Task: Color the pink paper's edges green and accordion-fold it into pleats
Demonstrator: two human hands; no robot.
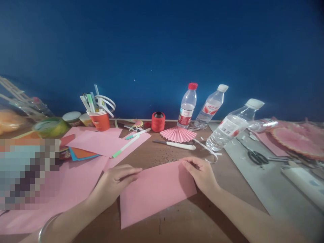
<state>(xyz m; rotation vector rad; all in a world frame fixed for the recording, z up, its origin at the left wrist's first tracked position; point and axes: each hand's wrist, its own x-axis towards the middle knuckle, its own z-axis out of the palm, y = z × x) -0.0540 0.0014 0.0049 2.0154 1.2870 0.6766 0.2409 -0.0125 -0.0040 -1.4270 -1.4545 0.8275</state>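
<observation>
Between my two hands is a sheet of pink paper [157,192], tilted up off the brown table. My left hand [117,180] pinches its upper left corner between thumb and fingers. At the upper right corner my right hand [201,172] pinches the paper the same way. Just beyond the sheet lie a white-handled knife [181,145] and a pleated pink paper fan [178,135]. Dark specks are scattered on the wood between the knife and the sheet.
Larger pink sheets [86,179] cover the left side. An orange cup [99,120] of pens, a red spool [158,122] and several water bottles [187,106] stand along the blue wall. Scissors [257,157] and a round pink paper piece [296,138] lie on the grey mat [273,189] at right.
</observation>
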